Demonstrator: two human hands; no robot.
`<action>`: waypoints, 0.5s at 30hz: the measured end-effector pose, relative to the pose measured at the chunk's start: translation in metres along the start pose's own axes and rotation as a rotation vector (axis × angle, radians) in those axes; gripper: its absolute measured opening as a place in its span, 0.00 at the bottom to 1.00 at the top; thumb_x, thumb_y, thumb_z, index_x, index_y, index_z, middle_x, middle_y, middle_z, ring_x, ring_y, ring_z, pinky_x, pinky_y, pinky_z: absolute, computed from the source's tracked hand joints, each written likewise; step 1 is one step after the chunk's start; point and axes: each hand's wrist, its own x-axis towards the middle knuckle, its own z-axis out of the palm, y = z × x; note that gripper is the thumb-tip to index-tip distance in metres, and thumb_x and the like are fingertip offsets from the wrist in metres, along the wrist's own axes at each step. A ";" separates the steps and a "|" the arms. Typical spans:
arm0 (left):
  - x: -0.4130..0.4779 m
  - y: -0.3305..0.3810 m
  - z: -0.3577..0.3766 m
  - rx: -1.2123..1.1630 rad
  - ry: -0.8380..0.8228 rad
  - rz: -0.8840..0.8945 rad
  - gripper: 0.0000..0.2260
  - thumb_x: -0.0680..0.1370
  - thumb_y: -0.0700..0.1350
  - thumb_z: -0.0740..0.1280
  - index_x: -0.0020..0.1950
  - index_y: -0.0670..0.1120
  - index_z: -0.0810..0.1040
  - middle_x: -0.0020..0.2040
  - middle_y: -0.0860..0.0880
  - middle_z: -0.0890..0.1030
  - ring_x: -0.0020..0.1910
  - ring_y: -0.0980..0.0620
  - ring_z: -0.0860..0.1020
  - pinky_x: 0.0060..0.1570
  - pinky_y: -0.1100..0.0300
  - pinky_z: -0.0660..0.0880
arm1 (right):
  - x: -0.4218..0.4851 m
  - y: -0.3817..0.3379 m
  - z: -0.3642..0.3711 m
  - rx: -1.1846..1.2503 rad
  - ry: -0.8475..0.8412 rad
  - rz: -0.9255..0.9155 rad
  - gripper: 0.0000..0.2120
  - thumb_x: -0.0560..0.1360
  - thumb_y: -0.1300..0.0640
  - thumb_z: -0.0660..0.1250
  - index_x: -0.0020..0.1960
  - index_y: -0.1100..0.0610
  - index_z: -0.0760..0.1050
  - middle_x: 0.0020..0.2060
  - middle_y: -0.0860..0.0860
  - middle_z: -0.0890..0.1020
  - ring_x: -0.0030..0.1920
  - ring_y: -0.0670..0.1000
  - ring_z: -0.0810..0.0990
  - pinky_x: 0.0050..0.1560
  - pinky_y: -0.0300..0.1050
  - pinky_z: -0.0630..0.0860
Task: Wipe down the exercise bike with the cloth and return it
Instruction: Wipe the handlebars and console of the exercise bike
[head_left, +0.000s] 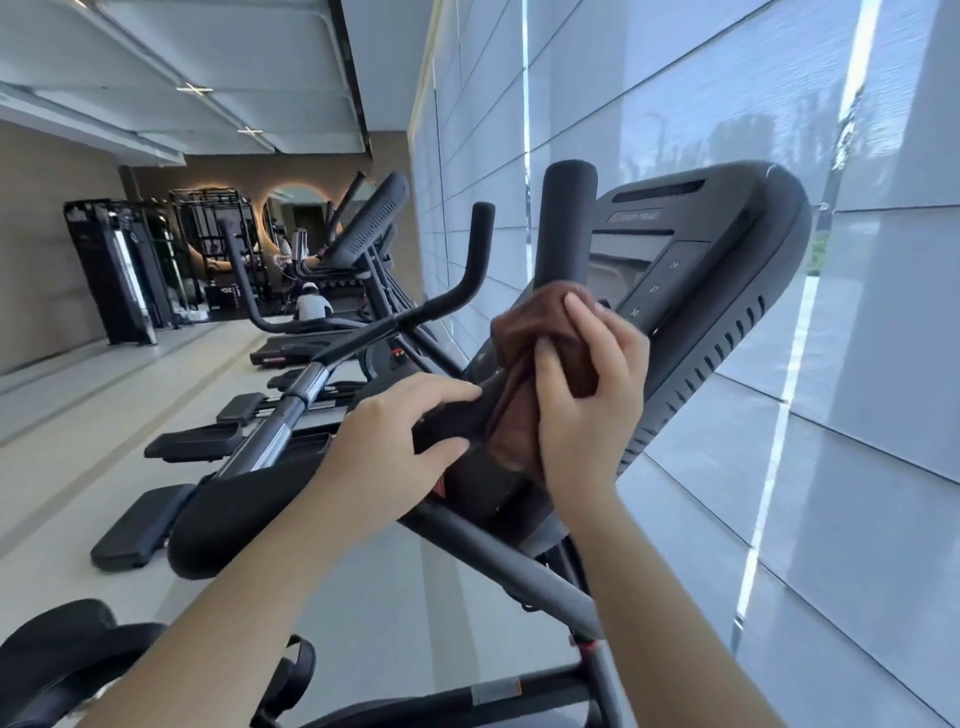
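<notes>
The view is tilted. The black exercise bike fills the middle, with its console (717, 270) at the upper right and a padded handlebar (566, 223) rising beside it. My right hand (587, 384) grips a brown cloth (530, 332) wrapped around the handlebar just below the console. My left hand (395, 441) holds the black handlebar grip (452, 421) right beside the cloth, thumb and fingers curled round it. The bike's frame tube (498, 561) runs down to the lower right.
More cardio machines (363, 228) stand in a row to the left along a wall of window blinds (857, 364). Pedals (192, 447) and a black pad (228, 519) lie at the left. A person (311, 306) crouches far back near weight racks (119, 265).
</notes>
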 end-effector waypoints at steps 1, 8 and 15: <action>0.000 0.000 0.000 0.000 0.005 0.001 0.20 0.69 0.34 0.72 0.56 0.54 0.78 0.52 0.65 0.77 0.52 0.69 0.73 0.51 0.80 0.64 | 0.018 -0.004 -0.002 -0.038 -0.046 -0.048 0.16 0.71 0.66 0.69 0.58 0.57 0.77 0.55 0.54 0.74 0.58 0.45 0.72 0.62 0.31 0.64; 0.002 0.002 -0.002 -0.013 0.002 -0.028 0.18 0.69 0.36 0.72 0.54 0.55 0.78 0.52 0.63 0.79 0.53 0.63 0.75 0.55 0.70 0.69 | 0.052 -0.020 0.006 -0.183 -0.129 -0.189 0.17 0.71 0.64 0.68 0.59 0.54 0.77 0.59 0.54 0.71 0.59 0.46 0.69 0.61 0.28 0.63; 0.002 0.004 -0.003 -0.053 -0.036 -0.078 0.19 0.70 0.36 0.71 0.52 0.59 0.76 0.53 0.62 0.79 0.54 0.61 0.75 0.58 0.58 0.71 | 0.088 -0.031 0.004 -0.180 -0.179 -0.159 0.15 0.71 0.62 0.69 0.57 0.54 0.79 0.50 0.49 0.71 0.49 0.38 0.71 0.53 0.21 0.62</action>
